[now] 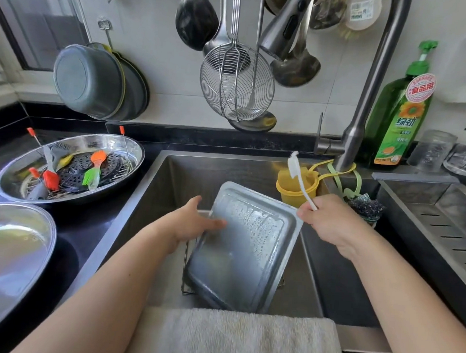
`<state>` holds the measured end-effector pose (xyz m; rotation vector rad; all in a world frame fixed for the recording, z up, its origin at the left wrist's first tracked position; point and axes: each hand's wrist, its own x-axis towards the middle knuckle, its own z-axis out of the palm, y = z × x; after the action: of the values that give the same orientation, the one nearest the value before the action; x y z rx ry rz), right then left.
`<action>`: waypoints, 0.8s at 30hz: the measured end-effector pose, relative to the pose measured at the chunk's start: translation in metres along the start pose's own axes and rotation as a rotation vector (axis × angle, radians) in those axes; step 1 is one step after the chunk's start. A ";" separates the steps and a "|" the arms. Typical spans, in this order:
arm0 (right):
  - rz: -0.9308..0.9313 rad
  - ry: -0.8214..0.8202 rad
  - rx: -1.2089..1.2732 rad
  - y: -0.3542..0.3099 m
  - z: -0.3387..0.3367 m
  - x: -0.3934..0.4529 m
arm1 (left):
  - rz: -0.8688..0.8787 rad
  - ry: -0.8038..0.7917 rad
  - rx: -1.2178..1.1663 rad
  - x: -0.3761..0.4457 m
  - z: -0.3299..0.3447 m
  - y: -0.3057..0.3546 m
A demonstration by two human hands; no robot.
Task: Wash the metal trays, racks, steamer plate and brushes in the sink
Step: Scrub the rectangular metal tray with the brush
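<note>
My left grip (195,223) clasps the edge of one tilted metal tray (244,249) in the sink (171,177), my right grip (330,220) beside it pinching one white brush (299,181).

The tray (242,246) leans tilted in the sink (171,177), over a rack (184,283). At its nine o'clock the left hand (195,223) grips its edge; at two o'clock the right hand (330,220) holds a brush (299,178). A cup (294,191) sits at twelve, the faucet (366,103) behind it. A basin (70,165) of brushes lies at ten o'clock, a towel (237,339) at six.
</note>
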<state>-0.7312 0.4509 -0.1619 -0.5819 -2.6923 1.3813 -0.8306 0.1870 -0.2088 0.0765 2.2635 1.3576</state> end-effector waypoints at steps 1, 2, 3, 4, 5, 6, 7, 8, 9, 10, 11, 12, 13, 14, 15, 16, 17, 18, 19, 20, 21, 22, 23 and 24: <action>-0.024 -0.006 0.005 -0.001 -0.002 -0.001 | 0.013 -0.016 -0.058 -0.002 0.001 0.002; -0.043 -0.015 0.006 -0.002 -0.003 -0.001 | 0.023 -0.047 -0.117 -0.003 0.000 0.003; -0.058 -0.019 0.005 -0.001 -0.003 -0.002 | 0.035 -0.091 -0.163 -0.004 -0.002 0.005; -0.065 -0.011 0.002 0.001 -0.003 -0.001 | 0.040 -0.151 -0.210 -0.005 -0.004 0.008; -0.064 0.009 0.000 0.004 -0.002 0.001 | 0.049 -0.226 -0.259 -0.009 -0.005 0.010; -0.058 0.040 0.002 0.008 -0.001 0.003 | 0.070 -0.297 -0.312 -0.012 -0.006 0.012; -0.056 0.083 -0.006 0.010 0.000 0.006 | 0.103 -0.349 -0.353 -0.014 -0.007 0.013; -0.066 0.133 -0.045 0.012 -0.001 0.008 | 0.138 -0.366 -0.374 -0.015 -0.006 0.015; -0.091 0.187 -0.120 0.012 -0.002 0.008 | 0.168 -0.350 -0.387 -0.017 -0.004 0.016; -0.132 0.238 -0.206 0.009 -0.003 0.007 | 0.193 -0.312 -0.404 -0.017 -0.002 0.016; -0.197 0.285 -0.271 0.006 -0.004 0.004 | 0.216 -0.262 -0.420 -0.016 -0.001 0.017; -0.272 0.313 -0.299 0.001 -0.004 0.001 | 0.239 -0.202 -0.433 -0.016 0.000 0.017; -0.345 0.322 -0.307 -0.003 -0.003 -0.003 | 0.263 -0.142 -0.432 -0.016 0.000 0.017; -0.404 0.304 -0.313 -0.007 0.000 -0.006 | 0.288 -0.092 -0.424 -0.015 0.000 0.018; -0.451 0.265 -0.323 -0.010 0.004 -0.008 | 0.312 -0.056 -0.417 -0.015 0.001 0.019; -0.478 0.213 -0.337 -0.011 0.009 -0.008 | 0.333 -0.034 -0.412 -0.016 0.002 0.020; -0.491 0.165 -0.354 -0.011 0.014 -0.009 | 0.352 -0.023 -0.408 -0.017 0.003 0.021; -0.488 0.133 -0.384 -0.009 0.017 -0.007 | 0.366 -0.016 -0.405 -0.018 0.004 0.021; -0.478 0.115 -0.413 -0.008 0.017 -0.006 | 0.377 -0.009 -0.399 -0.018 0.005 0.021; -0.456 0.103 -0.436 -0.008 0.014 -0.006 | 0.385 -0.003 -0.392 -0.018 0.005 0.020; -0.437 0.100 -0.453 -0.008 0.010 -0.006 | 0.392 0.003 -0.386 -0.017 0.005 0.020; -0.413 0.100 -0.474 -0.008 0.005 -0.007 | 0.396 0.011 -0.380 -0.017 0.005 0.019; -0.384 0.100 -0.493 -0.007 0.001 -0.007 | 0.401 0.017 -0.373 -0.017 0.005 0.019; -0.341 0.094 -0.530 -0.006 -0.003 -0.007 | 0.405 0.019 -0.367 -0.018 0.005 0.020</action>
<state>-0.7259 0.4472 -0.1545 -0.1822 -2.8945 0.5466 -0.8168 0.1954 -0.1872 0.4152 2.0442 1.9683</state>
